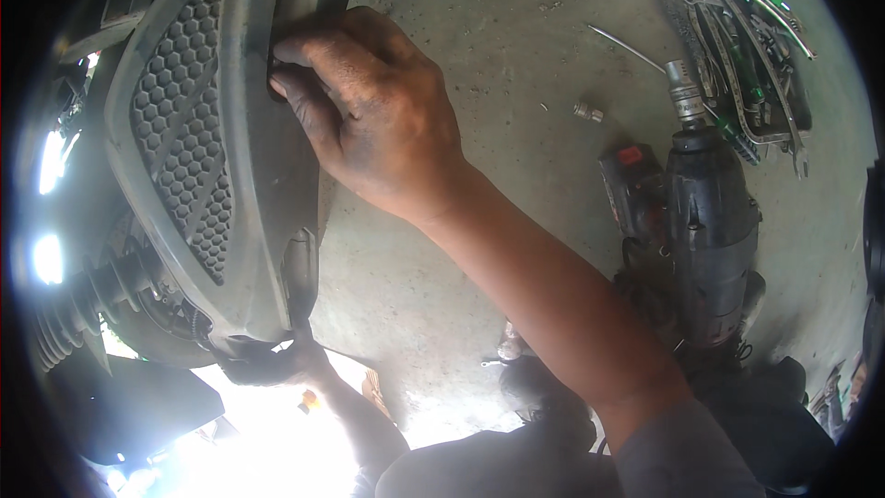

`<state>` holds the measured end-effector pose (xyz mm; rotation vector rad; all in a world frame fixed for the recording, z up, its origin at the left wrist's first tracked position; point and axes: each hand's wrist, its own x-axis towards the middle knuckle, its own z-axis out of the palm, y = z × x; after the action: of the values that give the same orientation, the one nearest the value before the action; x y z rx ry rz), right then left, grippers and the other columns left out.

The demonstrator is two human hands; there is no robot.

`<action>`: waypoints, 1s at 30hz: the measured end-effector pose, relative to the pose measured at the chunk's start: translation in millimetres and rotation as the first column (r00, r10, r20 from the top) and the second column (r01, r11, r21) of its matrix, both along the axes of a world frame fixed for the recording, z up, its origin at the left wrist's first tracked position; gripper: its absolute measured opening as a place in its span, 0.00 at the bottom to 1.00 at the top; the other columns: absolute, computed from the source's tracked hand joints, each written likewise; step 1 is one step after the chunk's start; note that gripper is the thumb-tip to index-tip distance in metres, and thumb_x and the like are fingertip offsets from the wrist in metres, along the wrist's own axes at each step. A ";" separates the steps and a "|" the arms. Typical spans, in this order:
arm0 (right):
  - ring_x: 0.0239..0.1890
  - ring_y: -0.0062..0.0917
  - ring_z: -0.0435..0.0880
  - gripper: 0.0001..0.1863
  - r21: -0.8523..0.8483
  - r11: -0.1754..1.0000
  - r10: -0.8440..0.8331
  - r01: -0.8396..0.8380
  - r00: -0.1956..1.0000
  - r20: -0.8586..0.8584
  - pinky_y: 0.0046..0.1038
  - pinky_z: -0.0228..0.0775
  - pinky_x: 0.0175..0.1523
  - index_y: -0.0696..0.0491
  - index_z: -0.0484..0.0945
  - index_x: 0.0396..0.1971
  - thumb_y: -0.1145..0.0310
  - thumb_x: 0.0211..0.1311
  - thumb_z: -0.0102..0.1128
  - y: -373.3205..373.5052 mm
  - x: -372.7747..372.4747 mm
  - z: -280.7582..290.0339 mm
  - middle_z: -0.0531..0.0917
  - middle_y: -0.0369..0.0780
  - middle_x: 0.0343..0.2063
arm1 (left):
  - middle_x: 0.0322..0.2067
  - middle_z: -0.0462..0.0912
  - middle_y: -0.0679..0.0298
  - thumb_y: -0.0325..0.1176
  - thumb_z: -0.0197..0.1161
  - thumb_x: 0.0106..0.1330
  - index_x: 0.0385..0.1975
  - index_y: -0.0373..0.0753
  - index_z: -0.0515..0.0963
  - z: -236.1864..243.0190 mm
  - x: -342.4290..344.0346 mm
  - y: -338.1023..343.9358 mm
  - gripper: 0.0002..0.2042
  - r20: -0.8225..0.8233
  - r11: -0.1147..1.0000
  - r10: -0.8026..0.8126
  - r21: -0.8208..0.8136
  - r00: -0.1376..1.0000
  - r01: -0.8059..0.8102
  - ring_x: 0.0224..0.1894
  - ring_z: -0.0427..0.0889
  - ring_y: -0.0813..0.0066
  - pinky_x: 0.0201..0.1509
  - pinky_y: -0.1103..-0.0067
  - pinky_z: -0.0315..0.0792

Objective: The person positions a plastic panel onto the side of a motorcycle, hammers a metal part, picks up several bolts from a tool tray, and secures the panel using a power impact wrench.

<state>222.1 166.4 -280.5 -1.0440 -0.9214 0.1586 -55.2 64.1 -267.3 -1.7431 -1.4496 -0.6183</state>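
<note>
A grey plastic panel (247,175) with a honeycomb inset fills the upper left. My right hand (369,106) reaches to its upper slot, thumb and index finger curled close together at the opening; whatever they grip there is hidden. At the panel's lower end, my left hand (290,360) has its darkened fingers wrapped round the bottom edge, partly in shadow and glare.
A black power wrench (705,212) with a long socket (684,92) lies on the concrete floor (498,55) at right, near a small loose socket (588,112), a thin rod (627,46) and piled tools (751,83). A coil spring (78,314) shows at lower left.
</note>
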 end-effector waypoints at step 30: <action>0.40 0.37 0.81 0.08 -0.199 0.972 0.144 -0.126 0.986 0.079 0.33 0.78 0.46 0.58 0.77 0.34 0.73 0.55 0.63 -10.9 18.6 12.9 0.78 0.43 0.36 | 0.53 0.70 0.47 0.49 0.78 0.42 0.51 0.26 0.61 -9.3 -0.2 0.9 0.44 0.040 1.000 -0.020 0.005 0.999 0.020 0.52 0.75 0.53 0.56 0.58 0.70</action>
<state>240.7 155.5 -267.6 -1.1763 -1.0781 0.3210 -55.4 65.0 -276.6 -1.7527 -1.4580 -0.6704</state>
